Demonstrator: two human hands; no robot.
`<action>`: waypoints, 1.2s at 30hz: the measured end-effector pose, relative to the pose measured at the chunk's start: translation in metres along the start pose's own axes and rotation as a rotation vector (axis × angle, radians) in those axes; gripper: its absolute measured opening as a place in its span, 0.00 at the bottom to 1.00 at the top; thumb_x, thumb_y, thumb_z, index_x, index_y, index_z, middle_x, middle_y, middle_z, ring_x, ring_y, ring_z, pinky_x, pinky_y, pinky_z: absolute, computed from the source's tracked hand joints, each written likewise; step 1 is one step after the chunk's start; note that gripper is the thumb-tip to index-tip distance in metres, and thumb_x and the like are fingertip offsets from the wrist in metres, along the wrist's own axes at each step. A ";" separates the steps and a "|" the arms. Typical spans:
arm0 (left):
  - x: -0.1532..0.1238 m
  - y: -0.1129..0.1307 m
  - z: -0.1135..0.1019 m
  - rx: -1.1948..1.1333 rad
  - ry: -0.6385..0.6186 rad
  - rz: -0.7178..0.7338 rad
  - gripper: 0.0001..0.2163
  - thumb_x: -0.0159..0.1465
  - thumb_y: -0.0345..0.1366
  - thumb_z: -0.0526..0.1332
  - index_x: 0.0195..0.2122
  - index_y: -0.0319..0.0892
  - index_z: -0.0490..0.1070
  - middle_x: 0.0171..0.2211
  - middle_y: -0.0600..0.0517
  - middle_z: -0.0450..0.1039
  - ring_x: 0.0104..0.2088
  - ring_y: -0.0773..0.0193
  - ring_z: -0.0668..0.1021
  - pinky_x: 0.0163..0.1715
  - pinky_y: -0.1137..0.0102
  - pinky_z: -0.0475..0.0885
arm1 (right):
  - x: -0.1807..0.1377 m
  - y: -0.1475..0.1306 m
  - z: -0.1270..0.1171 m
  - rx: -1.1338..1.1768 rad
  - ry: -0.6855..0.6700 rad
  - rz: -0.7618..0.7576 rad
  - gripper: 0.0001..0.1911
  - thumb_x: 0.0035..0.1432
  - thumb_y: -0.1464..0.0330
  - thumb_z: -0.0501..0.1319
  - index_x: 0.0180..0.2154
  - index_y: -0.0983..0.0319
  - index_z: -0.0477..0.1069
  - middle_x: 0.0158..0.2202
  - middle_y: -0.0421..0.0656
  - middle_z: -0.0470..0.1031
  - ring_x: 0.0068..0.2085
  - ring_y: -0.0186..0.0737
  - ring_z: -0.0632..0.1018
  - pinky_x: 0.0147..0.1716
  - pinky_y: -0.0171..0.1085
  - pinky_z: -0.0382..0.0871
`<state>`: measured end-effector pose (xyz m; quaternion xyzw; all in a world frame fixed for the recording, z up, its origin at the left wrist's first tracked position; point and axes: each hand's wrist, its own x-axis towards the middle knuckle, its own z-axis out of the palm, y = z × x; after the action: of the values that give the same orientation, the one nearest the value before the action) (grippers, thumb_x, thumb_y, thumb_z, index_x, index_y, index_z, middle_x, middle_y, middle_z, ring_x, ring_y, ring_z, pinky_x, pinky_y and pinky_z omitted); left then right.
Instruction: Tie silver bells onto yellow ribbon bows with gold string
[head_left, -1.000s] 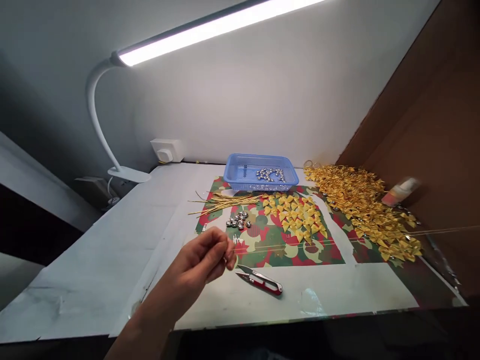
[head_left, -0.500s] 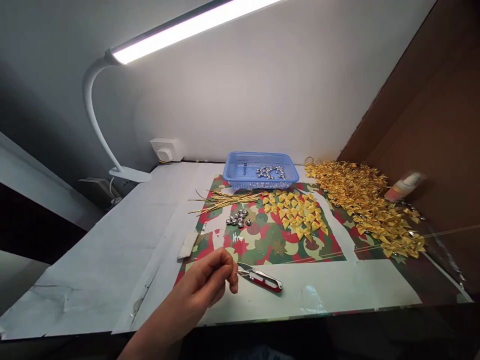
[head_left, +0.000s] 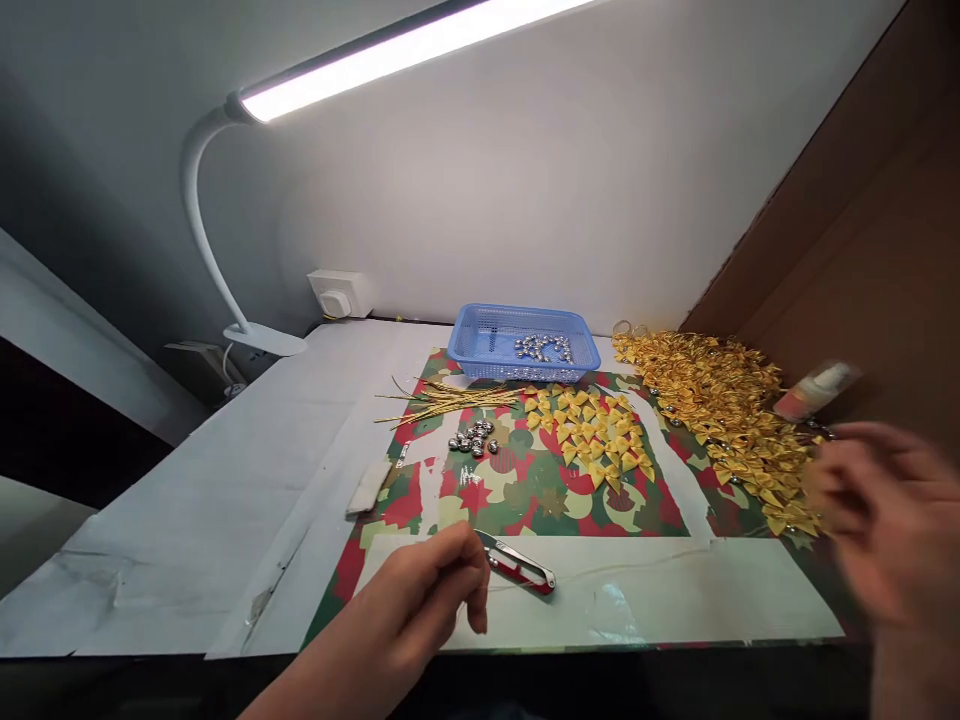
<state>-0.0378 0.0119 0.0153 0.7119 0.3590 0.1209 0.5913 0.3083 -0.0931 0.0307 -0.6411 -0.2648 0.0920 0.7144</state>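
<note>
My left hand (head_left: 427, 605) is closed at the front of the table, thumb against curled fingers. A thin pale thread (head_left: 660, 560) runs right from it across the white strip, its end in the fingers mostly hidden. Thread snips with red handles (head_left: 529, 575) lie just beyond, partly covered by the fingers. My right hand (head_left: 889, 510), smeared by motion, is at the right edge beside a heap of gold ribbon bows (head_left: 705, 400); whether it holds anything is unclear. Smaller yellow bows (head_left: 596, 435) are spread on the camouflage-patterned sheet (head_left: 517, 495), left of the heap.
Silver bells (head_left: 472, 438) and gold twisted cords (head_left: 450, 400) lie on the sheet. A blue basket (head_left: 525, 372) holding more bells stands behind. At right is a small bottle (head_left: 814, 390) by a brown panel (head_left: 862, 250). A clip lamp (head_left: 262, 340) is at left.
My right hand has come into view at the right edge. The stretched thread lines have dropped to a slack curve over the white strip. My left hand has shifted slightly down and right.
</note>
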 end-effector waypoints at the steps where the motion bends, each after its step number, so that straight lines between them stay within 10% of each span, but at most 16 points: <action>1: -0.001 0.003 0.003 0.082 -0.004 0.007 0.16 0.74 0.46 0.51 0.31 0.46 0.68 0.29 0.54 0.72 0.26 0.63 0.64 0.26 0.68 0.59 | -0.024 0.003 0.017 0.019 -0.147 0.074 0.16 0.47 0.57 0.77 0.32 0.59 0.79 0.24 0.41 0.75 0.21 0.27 0.72 0.17 0.33 0.50; 4: -0.002 0.007 0.011 0.191 0.008 0.037 0.17 0.75 0.46 0.49 0.31 0.48 0.67 0.30 0.53 0.72 0.30 0.59 0.70 0.32 0.68 0.64 | -0.091 0.009 0.068 0.070 -0.897 0.371 0.13 0.63 0.57 0.66 0.43 0.58 0.80 0.37 0.46 0.81 0.19 0.26 0.66 0.16 0.31 0.60; 7: -0.003 0.007 0.013 0.165 0.066 0.042 0.16 0.74 0.47 0.51 0.31 0.49 0.67 0.29 0.54 0.72 0.30 0.58 0.71 0.33 0.68 0.66 | -0.127 0.011 0.100 0.098 -1.190 0.472 0.07 0.63 0.66 0.64 0.42 0.59 0.79 0.40 0.43 0.78 0.27 0.32 0.74 0.21 0.30 0.64; 17: 0.010 0.007 0.019 -0.207 0.022 -0.051 0.19 0.72 0.54 0.54 0.32 0.46 0.66 0.27 0.56 0.69 0.24 0.65 0.66 0.24 0.70 0.63 | -0.122 0.024 0.093 -0.001 -1.119 0.124 0.12 0.64 0.69 0.62 0.28 0.63 0.80 0.27 0.39 0.68 0.30 0.33 0.68 0.30 0.34 0.58; 29: 0.007 -0.017 0.023 -0.321 0.094 -0.137 0.24 0.66 0.61 0.59 0.49 0.46 0.78 0.26 0.57 0.73 0.23 0.67 0.70 0.25 0.72 0.68 | -0.107 0.019 0.074 -0.087 -1.079 0.057 0.15 0.69 0.64 0.59 0.30 0.61 0.77 0.29 0.41 0.70 0.32 0.36 0.71 0.31 0.34 0.62; 36: 0.012 -0.015 0.044 -0.648 0.016 -0.144 0.11 0.57 0.46 0.74 0.33 0.45 0.80 0.25 0.59 0.72 0.17 0.74 0.64 0.16 0.75 0.54 | -0.111 0.019 0.073 -0.099 -1.051 0.012 0.17 0.70 0.62 0.60 0.29 0.61 0.77 0.29 0.41 0.69 0.31 0.36 0.71 0.29 0.35 0.61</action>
<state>-0.0087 -0.0128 -0.0130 0.4586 0.3560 0.1920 0.7912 0.1823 -0.0790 -0.0135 -0.5429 -0.5877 0.3927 0.4535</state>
